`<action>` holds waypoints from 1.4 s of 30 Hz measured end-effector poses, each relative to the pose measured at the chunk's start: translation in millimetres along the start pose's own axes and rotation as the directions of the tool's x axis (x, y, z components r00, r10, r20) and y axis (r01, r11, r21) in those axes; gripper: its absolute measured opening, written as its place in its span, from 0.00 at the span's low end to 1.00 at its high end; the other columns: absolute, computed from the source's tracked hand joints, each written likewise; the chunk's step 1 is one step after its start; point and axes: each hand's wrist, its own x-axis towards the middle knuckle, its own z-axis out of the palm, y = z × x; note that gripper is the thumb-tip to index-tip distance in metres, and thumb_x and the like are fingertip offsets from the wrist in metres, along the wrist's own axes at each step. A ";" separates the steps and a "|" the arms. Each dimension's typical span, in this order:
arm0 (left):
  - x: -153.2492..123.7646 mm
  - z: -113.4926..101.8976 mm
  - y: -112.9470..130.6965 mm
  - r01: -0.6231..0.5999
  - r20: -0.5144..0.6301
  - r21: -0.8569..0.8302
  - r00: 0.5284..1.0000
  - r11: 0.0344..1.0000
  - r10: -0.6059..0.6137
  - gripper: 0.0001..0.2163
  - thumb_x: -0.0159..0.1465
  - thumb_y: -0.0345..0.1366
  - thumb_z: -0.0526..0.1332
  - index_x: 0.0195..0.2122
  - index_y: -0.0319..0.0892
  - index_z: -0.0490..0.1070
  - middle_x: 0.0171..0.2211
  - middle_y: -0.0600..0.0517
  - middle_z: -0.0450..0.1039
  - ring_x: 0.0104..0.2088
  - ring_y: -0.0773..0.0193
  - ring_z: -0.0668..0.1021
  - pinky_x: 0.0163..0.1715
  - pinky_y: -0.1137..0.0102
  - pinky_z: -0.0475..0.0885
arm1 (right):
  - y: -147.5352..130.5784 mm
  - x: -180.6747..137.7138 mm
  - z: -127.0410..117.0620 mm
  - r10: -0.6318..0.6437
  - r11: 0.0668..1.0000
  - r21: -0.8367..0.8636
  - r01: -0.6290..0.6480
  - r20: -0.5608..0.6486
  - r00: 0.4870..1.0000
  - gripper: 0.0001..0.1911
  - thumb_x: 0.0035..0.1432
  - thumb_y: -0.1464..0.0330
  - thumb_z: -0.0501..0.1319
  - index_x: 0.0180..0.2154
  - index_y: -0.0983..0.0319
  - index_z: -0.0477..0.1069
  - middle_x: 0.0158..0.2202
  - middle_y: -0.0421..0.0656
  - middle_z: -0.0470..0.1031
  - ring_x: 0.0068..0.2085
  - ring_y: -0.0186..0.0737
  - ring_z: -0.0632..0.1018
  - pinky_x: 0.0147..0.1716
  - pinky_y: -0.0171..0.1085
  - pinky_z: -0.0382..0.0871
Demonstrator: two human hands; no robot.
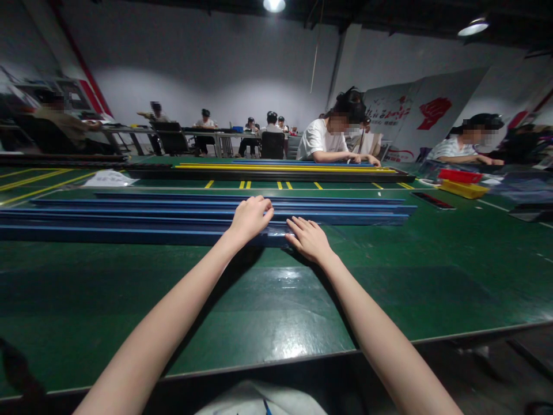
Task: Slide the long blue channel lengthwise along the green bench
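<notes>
The nearest blue rail (129, 234) lies lengthwise across the green bench (259, 311), at the front of a stack of like blue rails (345, 210) that runs from the left edge of view to well right of centre. The left hand (250, 218) sits on top of it with fingers curled over the far side. Whether they clasp an edge or only rest there cannot be told. The right hand (309, 237) lies flat and open, fingers spread, on what looks like the rail's right end.

The rail looks like a long, thin, stiff profile with a glossy face, so probably light for its length but slick, and prone to sag or swing if taken at one point. Hands set wide apart, pinching the long edges rather than pressing the face, would steady it better. The edges may be sharp.

Toward the person the bench is bare right up to its near edge (276, 360) — good room for drawing a rail closer. Behind the stack lie black and yellow rails (280, 171), where a co-worker (317, 141) is working. A red tray (460, 176) and a yellow tray (464, 189) sit far right, a paper sheet (110, 178) far left — a swinging end could reach them.
</notes>
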 end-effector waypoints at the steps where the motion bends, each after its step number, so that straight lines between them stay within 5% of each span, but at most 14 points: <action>1: -0.4 1.1 0.8 -0.007 0.005 0.003 1.000 1.000 0.007 0.10 0.62 0.35 0.50 0.33 0.41 0.71 0.34 0.50 0.73 0.38 0.61 0.73 0.35 0.70 0.65 | 0.3 0.4 0.9 0.006 1.000 0.002 -0.006 -0.002 1.000 0.29 0.62 0.55 0.40 0.58 0.62 0.56 0.59 0.47 0.58 0.59 0.44 0.61 0.55 0.44 0.53; 29: -13.2 18.8 21.5 -0.183 0.237 0.025 0.956 0.983 0.172 0.12 0.62 0.36 0.50 0.37 0.41 0.73 0.39 0.47 0.72 0.41 0.58 0.73 0.39 0.67 0.66 | 22.1 2.3 -6.2 0.293 0.955 0.036 -0.295 0.059 0.954 0.24 0.63 0.59 0.41 0.52 0.60 0.66 0.52 0.45 0.69 0.52 0.40 0.68 0.52 0.41 0.55; 42: -17.2 40.9 10.3 -0.164 0.262 0.007 0.952 0.986 0.156 0.18 0.65 0.44 0.46 0.51 0.42 0.65 0.50 0.46 0.67 0.49 0.57 0.69 0.45 0.63 0.63 | 31.6 -0.6 -8.4 0.324 0.942 0.049 -0.331 0.110 0.939 0.24 0.63 0.60 0.41 0.51 0.60 0.66 0.53 0.46 0.68 0.51 0.43 0.69 0.46 0.40 0.62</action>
